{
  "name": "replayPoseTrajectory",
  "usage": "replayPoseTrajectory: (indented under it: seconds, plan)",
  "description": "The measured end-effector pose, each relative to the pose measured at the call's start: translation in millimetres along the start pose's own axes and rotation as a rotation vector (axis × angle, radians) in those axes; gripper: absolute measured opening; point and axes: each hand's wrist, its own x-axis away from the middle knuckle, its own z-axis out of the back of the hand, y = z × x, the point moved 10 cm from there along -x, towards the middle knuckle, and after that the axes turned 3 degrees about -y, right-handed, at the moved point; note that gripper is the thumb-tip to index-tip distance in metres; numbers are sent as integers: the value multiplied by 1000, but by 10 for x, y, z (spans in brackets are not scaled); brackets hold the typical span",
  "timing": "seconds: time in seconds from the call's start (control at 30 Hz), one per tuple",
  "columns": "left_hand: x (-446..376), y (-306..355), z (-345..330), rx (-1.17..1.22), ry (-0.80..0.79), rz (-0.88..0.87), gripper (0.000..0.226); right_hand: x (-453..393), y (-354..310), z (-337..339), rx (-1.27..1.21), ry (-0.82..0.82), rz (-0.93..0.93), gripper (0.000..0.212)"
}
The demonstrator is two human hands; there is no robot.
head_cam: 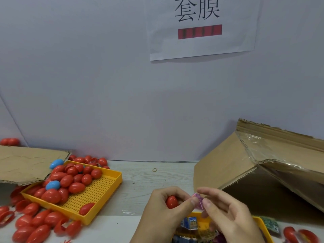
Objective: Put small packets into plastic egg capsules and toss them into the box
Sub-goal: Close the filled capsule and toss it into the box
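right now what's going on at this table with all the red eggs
A person is filling plastic eggs. The left hand holds a red egg, while the right hand pinches a small pink packet right beside it, not yet inside. More red and a few blue eggs fill the yellow tray on the left. A tipped cardboard box waits on the right.
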Motion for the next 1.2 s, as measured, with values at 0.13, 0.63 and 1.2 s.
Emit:
replayPoseTrajectory:
  seconds: [0.13,0.63,1.2]
  plan:
    - [10,34,-65,-20,-67,-2,26,1,-32,-57,28,-42,19,15]
    - [48,62,-164,-1,-167,-34,48,-16,148,-204,-286,-262,-155,16]
    - [-3,83,-203,-28,-188,-130,27,-29,127,-174,-257,-221,-139,32]
